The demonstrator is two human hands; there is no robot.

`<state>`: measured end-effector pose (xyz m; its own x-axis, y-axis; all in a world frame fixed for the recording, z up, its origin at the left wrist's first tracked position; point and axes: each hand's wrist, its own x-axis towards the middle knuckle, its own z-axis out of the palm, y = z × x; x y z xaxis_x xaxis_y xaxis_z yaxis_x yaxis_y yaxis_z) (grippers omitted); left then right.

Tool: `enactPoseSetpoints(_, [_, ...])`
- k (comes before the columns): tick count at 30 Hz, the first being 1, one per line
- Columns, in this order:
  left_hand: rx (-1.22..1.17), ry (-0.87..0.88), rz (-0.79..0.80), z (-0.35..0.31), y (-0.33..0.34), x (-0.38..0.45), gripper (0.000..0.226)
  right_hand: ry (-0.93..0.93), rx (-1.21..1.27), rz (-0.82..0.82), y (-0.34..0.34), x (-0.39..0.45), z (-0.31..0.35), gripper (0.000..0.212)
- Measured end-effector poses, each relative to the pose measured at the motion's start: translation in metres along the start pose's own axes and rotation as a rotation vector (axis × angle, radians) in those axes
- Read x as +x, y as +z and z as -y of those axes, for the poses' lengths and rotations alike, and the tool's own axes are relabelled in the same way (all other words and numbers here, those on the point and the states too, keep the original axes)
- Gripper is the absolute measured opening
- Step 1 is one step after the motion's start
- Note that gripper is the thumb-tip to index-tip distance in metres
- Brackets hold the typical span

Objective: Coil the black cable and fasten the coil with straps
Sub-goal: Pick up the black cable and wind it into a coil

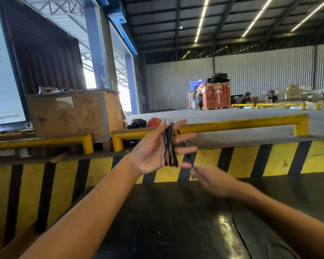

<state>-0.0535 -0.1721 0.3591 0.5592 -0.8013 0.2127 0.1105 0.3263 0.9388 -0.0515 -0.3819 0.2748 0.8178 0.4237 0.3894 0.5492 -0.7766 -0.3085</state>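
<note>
Left hand (153, 152) raised, palm up, fingers spread apart; a bundle of black straps (170, 146) lies across the palm and finger bases, running roughly upright from the index finger down past the palm's lower edge; thumb looks to press the bundle's top end, though blur makes that uncertain; the other fingers are splayed and not closed on it. One strap (187, 154) hangs apart from the bundle, just right of it, behind the spread fingers; its lower end comes down near the right hand.

Right hand (211, 181) lower and to the right, blurred; fingertips point toward that strap's end; cannot tell whether they pinch it or are loose.

Black cable (239, 232) lies on the dark surface (157, 221) below the arms, a thin line curving down toward the bottom edge, well apart from both hands.

Behind the hands: yellow rail (232, 124); yellow-and-black striped edge (269, 157).
</note>
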Motion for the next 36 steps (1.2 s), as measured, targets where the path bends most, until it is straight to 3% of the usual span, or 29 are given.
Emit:
enactPoseSetpoints(3, [-0.045,0.235,-0.284,-0.012,0.001,0.007,0.051,-0.119,-0.012,0.269,0.023,-0.013,0.030,0.017])
enactPoseSetpoints(5, [0.115,0.291,-0.471,-0.014,-0.008,0.008,0.050,-0.184,-0.043,0.341,0.015,-0.016,0.042,0.018])
enactPoseSetpoints(9, [0.716,0.031,-0.624,0.003,-0.034,-0.001,0.050,-0.226,-0.111,0.172,-0.034,-0.004,0.035,0.026])
enactPoseSetpoints(12, [0.929,-0.365,-0.554,0.025,-0.041,-0.013,0.043,-0.211,-0.150,-0.018,-0.066,0.009,0.014,0.026])
enactPoseSetpoints(14, [0.845,-0.634,-0.346,0.035,-0.037,-0.019,0.045,-0.155,-0.162,-0.109,-0.070,0.016,0.003,0.027])
enactPoseSetpoints(16, [0.653,-0.720,-0.122,0.041,-0.032,-0.021,0.048,-0.094,-0.129,-0.187,-0.056,0.018,-0.005,0.028])
enactPoseSetpoints(18, [0.400,-0.618,0.021,0.041,-0.028,-0.020,0.049,-0.015,-0.070,-0.221,-0.028,0.016,-0.014,0.031])
enactPoseSetpoints(20, [0.162,-0.441,0.051,0.039,-0.020,-0.016,0.052,0.068,-0.005,-0.192,0.003,0.011,-0.017,0.029])
enactPoseSetpoints(23, [0.010,-0.164,-0.150,0.034,-0.007,-0.004,0.050,0.124,0.229,-0.064,0.053,-0.002,0.005,0.029])
enactPoseSetpoints(26, [0.000,0.023,-0.350,0.030,-0.002,0.007,0.046,0.054,0.271,0.129,0.083,-0.016,0.031,0.029])
enactPoseSetpoints(28, [0.210,0.057,-0.478,0.029,-0.007,0.009,0.045,0.008,0.233,0.229,0.079,-0.020,0.033,0.026])
enactPoseSetpoints(30, [0.755,0.030,-0.600,0.031,-0.015,0.005,0.048,-0.034,0.169,0.260,0.058,-0.016,0.028,0.025])
enactPoseSetpoints(32, [1.290,-0.097,-0.609,0.037,-0.027,-0.002,0.051,-0.054,0.079,0.215,0.027,-0.010,0.021,0.025])
enactPoseSetpoints(34, [1.451,-0.299,-0.519,0.043,-0.035,-0.009,0.047,-0.044,-0.011,0.147,-0.006,-0.002,0.011,0.026])
enactPoseSetpoints(36, [1.421,-0.494,-0.380,0.050,-0.037,-0.014,0.048,-0.029,-0.072,0.075,-0.030,0.005,-0.001,0.028])
